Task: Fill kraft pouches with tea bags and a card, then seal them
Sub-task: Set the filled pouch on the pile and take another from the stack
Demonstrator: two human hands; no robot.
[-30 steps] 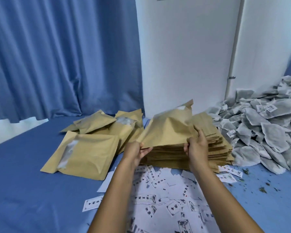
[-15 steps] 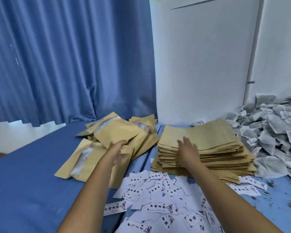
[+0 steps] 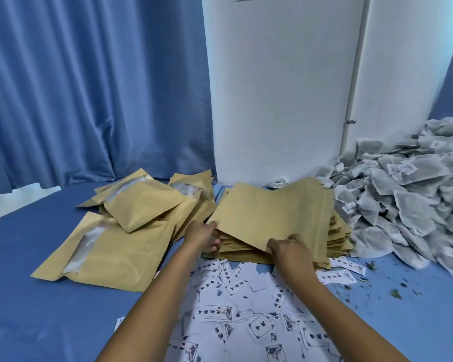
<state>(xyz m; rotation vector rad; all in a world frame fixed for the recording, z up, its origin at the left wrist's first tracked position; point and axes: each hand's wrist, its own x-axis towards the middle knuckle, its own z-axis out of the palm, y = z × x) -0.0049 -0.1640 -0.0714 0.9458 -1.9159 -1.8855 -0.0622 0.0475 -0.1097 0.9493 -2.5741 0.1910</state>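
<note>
At the middle of the blue table (image 3: 37, 296), a thick stack of flat kraft pouches (image 3: 332, 239) lies with both hands at its near edge. The top pouch (image 3: 270, 212) is lifted at its near side, tilted up off the pouches beneath. The left hand (image 3: 203, 236) is at the pouch's near left corner, its fingers curled against the edge of the stack; whether it actually pinches the pouch cannot be told. The right hand (image 3: 290, 249) grips the near edge of the top pouch, fingers curled over it from above.

Just left of the stack, a loose heap of filled pouches (image 3: 115, 254) lies overlapping, several showing a clear window strip along one side. The smaller one on top (image 3: 144, 207) sits tilted across the large one beneath it.

Near the person, in front of the stack and under both forearms, small white cards (image 3: 212, 313) are scattered, some face up and some turned over. Each face bears a thin frame, a dark ink-style picture and bold dark characters with a small red mark; the characters are too blurred to read.

Right of the stack, a big pile of grey mesh tea bags (image 3: 408, 205) slopes up against the white wall (image 3: 277, 87), touching the stack's far right side. Some carry small white paper tags with printing too small to make out. Dark tea crumbs (image 3: 395, 293) dot the table beside the pile.

Behind the filled pouches hangs a blue pleated curtain (image 3: 76, 87).
</note>
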